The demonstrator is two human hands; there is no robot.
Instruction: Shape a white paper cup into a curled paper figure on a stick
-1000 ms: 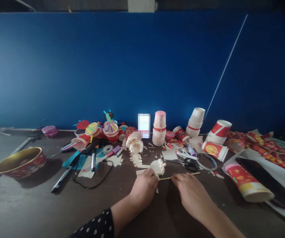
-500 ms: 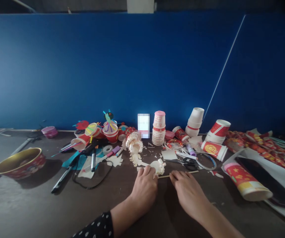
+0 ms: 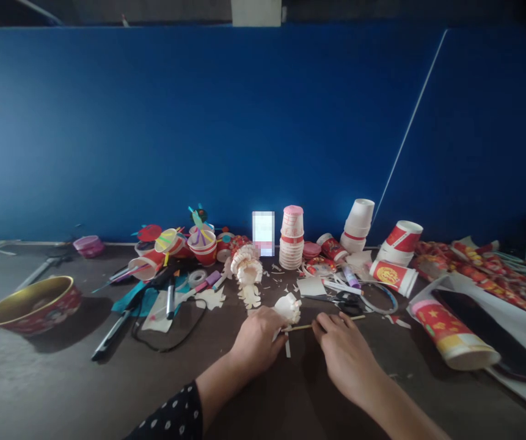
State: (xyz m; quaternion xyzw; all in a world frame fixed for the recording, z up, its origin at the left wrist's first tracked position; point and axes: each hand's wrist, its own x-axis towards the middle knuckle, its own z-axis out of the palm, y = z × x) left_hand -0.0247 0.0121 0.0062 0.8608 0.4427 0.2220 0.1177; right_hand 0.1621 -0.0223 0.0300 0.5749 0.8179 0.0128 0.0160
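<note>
Snipped, curled white paper cup [image 3: 288,308] clamped in the left hand [image 3: 258,342]; thin wooden stick [image 3: 303,327] pinched by the right hand [image 3: 341,351], both just apart.

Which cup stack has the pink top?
The upright stack of paper cups behind the hands, capped by a pink top. The white stack to its right has a red band, leans, and has no pink.

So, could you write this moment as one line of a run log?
left hand: holds cut paper cup | right hand: pinches thin wooden stick | nearby: black-handled scissors
</note>
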